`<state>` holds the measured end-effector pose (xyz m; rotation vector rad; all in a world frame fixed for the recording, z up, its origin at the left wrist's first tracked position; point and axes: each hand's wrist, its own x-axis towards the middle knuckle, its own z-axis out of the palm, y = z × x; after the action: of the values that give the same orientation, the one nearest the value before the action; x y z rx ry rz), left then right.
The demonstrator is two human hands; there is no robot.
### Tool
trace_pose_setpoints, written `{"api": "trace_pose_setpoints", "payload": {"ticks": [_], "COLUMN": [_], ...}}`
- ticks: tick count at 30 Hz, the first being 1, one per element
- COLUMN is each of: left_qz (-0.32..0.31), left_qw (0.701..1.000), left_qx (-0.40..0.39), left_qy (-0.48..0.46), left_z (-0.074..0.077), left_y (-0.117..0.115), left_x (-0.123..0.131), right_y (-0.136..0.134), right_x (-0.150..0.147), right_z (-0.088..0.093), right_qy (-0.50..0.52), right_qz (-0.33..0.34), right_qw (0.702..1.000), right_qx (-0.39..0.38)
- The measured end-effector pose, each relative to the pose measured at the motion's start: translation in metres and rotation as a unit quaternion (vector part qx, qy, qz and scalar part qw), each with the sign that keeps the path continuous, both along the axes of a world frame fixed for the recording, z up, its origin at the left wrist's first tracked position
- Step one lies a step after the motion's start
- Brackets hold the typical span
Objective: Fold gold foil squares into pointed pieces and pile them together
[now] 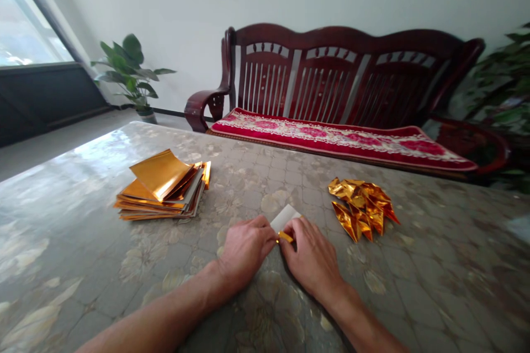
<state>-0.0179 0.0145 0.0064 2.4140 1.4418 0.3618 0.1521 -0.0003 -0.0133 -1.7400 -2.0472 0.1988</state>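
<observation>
My left hand [244,251] and my right hand [312,256] rest side by side on the table, fingers curled and pinching a small paper sheet [285,217] between them. The sheet shows its white side, with a gold strip at the folded edge near my fingertips. To the left lies a stack of gold foil sheets [163,190], its top sheet curled upward. Just right of my right hand sits a pile of folded gold foil pieces [362,207].
The table [103,265] has a glossy floral-patterned top. Behind it stands a dark wooden bench [339,74] with a red cushion [343,140]. A potted plant [130,74] is at the back left by a window, and more foliage [507,85] is at the right edge.
</observation>
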Motion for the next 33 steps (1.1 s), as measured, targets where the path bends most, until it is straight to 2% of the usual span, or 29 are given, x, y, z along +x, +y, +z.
{"api": "trace_pose_setpoints", "payload": {"ticks": [9, 18, 22, 28, 33], "left_qz": [0.022, 0.033, 0.005, -0.080, -0.113], "left_qw": [0.999, 0.998, 1.000, 0.988, 0.975], "left_qx": [-0.042, -0.051, -0.007, 0.107, 0.137], "left_qy": [-0.020, -0.020, -0.011, 0.084, 0.133], "left_z": [0.004, 0.003, 0.004, -0.005, -0.011], "left_y": [0.006, 0.007, 0.002, -0.013, -0.017], "left_x": [0.000, -0.001, 0.001, 0.014, 0.022], "right_y": [-0.001, 0.000, 0.002, 0.003, 0.005], "right_x": [0.003, 0.011, 0.014, 0.014, 0.016], "right_z": [0.000, 0.002, 0.000, -0.002, -0.001], "right_qy": [0.028, 0.035, 0.041, 0.051, 0.062], "right_qz": [0.020, 0.011, 0.011, 0.009, 0.011], "right_qw": [0.999, 0.999, 0.999, 0.998, 0.998], "right_qx": [-0.005, -0.038, -0.033, -0.024, -0.031]}}
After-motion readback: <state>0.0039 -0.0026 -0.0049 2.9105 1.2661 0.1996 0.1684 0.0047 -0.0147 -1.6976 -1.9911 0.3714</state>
